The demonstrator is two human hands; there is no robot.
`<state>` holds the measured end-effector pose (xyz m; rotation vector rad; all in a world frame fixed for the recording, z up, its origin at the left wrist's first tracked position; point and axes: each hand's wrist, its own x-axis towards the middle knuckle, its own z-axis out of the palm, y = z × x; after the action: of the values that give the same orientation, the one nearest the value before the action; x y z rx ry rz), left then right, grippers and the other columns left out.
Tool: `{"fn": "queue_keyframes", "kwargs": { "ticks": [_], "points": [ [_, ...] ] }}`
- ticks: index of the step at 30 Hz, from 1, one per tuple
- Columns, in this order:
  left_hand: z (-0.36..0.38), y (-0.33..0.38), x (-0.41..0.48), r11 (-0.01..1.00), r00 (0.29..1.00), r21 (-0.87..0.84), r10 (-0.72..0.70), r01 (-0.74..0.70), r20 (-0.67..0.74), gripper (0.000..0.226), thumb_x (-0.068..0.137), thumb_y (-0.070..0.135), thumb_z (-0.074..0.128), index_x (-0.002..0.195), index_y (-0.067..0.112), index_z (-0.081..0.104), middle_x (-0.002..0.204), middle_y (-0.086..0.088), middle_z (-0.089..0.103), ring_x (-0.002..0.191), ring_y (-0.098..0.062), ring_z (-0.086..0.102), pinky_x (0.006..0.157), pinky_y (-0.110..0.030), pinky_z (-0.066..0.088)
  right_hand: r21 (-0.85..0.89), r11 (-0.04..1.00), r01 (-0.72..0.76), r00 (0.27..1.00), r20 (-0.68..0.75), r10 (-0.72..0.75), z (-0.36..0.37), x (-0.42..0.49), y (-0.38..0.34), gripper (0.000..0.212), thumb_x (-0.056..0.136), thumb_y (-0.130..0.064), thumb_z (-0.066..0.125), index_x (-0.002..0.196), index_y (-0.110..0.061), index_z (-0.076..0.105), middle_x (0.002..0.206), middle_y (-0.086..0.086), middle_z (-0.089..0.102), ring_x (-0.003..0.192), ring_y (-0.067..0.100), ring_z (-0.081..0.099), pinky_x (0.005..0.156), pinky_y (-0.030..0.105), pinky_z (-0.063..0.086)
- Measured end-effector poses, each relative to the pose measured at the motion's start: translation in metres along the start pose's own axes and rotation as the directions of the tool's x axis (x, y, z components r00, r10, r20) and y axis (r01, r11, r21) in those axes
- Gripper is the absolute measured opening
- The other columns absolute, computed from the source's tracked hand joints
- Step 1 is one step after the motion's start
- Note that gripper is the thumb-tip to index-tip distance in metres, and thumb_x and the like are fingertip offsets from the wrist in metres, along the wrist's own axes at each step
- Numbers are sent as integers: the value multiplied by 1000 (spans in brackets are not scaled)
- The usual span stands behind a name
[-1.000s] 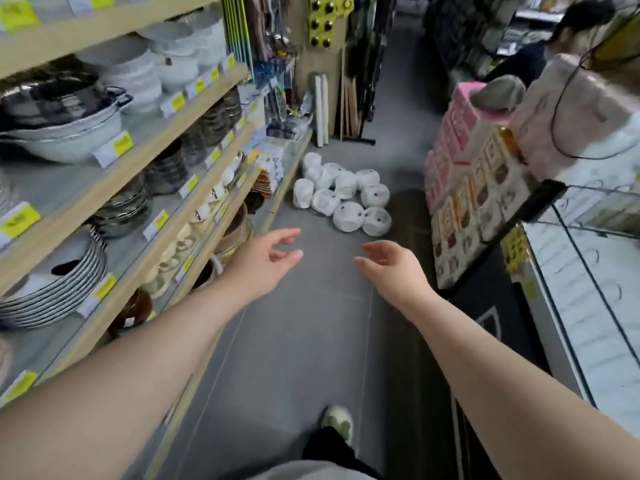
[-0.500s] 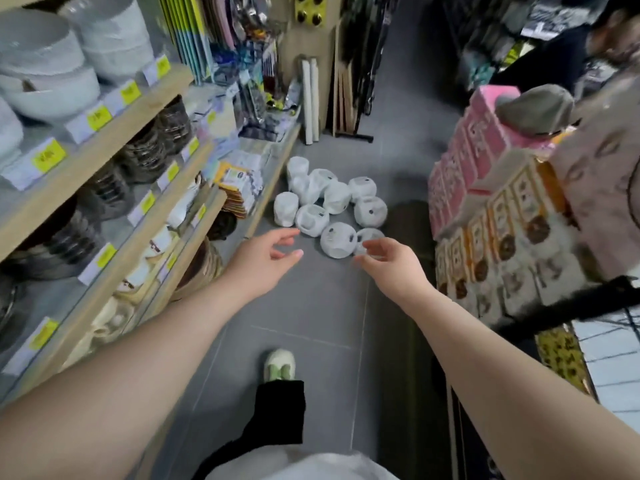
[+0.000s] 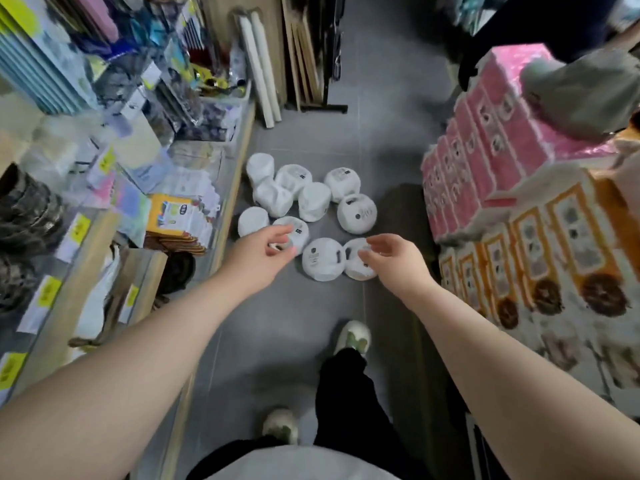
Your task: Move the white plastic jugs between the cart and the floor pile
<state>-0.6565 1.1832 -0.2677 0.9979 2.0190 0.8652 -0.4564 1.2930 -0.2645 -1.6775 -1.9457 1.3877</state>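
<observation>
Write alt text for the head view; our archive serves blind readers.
Two bare hands, the left hand and right hand, reach open over a cluster of round white plastic-wrapped bundles on a grey tiled floor. Wooden shop shelves stand on the left, pink and orange packs on the right.

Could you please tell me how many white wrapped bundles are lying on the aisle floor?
10 white bundles on the grey floor: five in the far cluster, one right, four nearest the hands. More may be hidden.
</observation>
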Motion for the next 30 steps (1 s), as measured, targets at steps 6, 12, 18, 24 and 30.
{"fn": "queue_keyframes", "kwargs": {
  "ticks": [6, 12, 18, 24, 30],
  "points": [
    [40, -28, 131, 992, 993, -39, -118, 117, -11, 41, 91, 22, 67, 130, 20, 59, 116, 4, 63, 90, -11, 62, 88, -23, 43, -69, 994, -88, 990, 106, 95, 13, 144, 9, 33, 91, -23, 63, 121, -9, 60, 119, 5, 61, 100, 30, 65, 88, 37, 53],
    [99, -102, 242, 964, 970, -118, -232, 238, 66, 41, 91, 18, 66, 131, 16, 57, 117, -2, 63, 98, -15, 59, 93, -24, 43, -163, 969, -183, 967, 147, 207, 71, 269, 72, 47, 88, -30, 67, 131, -15, 55, 123, 4, 62, 108, 21, 61, 97, 40, 51],
    [187, -239, 343, 939, 944, -117, -310, 323, 117, 40, 90, 13, 67, 129, 11, 59, 120, -13, 65, 97, -18, 61, 93, -30, 46, -173, 943, -284, 935, 167, 312, 174, 379, 189, 69, 82, -35, 75, 142, -19, 44, 138, 3, 53, 121, 24, 54, 100, 36, 47],
    [277, -367, 419, 946, 934, -38, -310, 322, 178, 47, 88, 24, 70, 133, 19, 56, 125, -10, 62, 102, -22, 63, 100, -37, 47, -311, 926, -214, 949, 157, 272, 266, 463, 305, 102, 69, -50, 80, 151, -23, 25, 152, 8, 34, 140, 34, 31, 115, 45, 27],
    [324, -429, 456, 946, 917, 47, -323, 321, 233, 73, 85, 37, 72, 146, 15, 37, 143, -5, 49, 130, -21, 48, 103, -26, 34, -331, 920, -211, 956, 126, 265, 317, 496, 363, 140, 56, -56, 86, 152, -35, -14, 160, 17, -16, 149, 32, -6, 121, 44, 7]
  ]
}}
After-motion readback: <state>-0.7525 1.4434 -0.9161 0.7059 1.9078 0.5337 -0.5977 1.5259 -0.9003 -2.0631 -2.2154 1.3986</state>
